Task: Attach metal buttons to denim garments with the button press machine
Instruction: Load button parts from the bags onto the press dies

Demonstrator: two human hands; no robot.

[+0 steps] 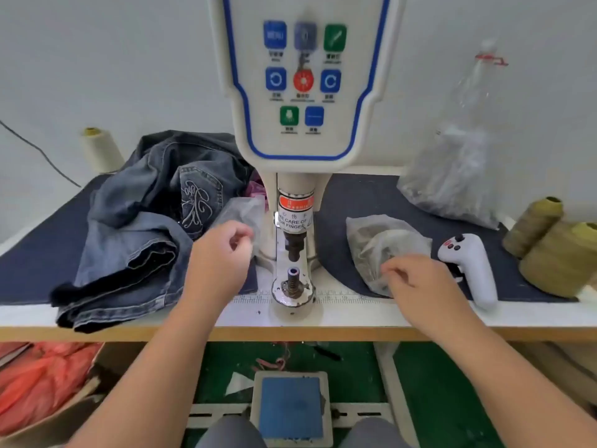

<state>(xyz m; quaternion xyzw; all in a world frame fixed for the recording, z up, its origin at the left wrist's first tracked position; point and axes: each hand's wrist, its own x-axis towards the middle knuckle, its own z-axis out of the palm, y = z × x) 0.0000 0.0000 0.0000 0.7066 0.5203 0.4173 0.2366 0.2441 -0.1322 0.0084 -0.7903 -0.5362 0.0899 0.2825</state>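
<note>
Fingers (239,236) of the left hand (219,257) are curled in with thumb and forefinger drawn together, as if pinching something small; whether a button part sits between them is too small to tell. That hand hovers just left of centre, between the heap of denim jeans (139,227) on the left of the tabletop (371,313) and the column of the button press machine (292,202). On the right hand (416,279) the fingers are also loosely curled, tips at the mouth of a small clear plastic bag (378,240) lying right of the machine; it seems to be picking a piece from the bag, though no piece can be made out.

What matters for the coming move is the lower die (293,272), a short upright post with a blue ring at its top, standing in the middle of the frame directly below the dark upper punch (293,245). Its axis is vertical, with an open gap between die and punch. It lies to the right of and slightly below the left fingertips, and to the left of the right fingertips. The left hand looks the nearer of the two, so my guess is that it would load the die first, coming in sideways.

No denim lies on the die yet; the jeans sit well to its left, within the left hand's reach. A blue foot pedal (291,407) waits low in the frame.
</note>
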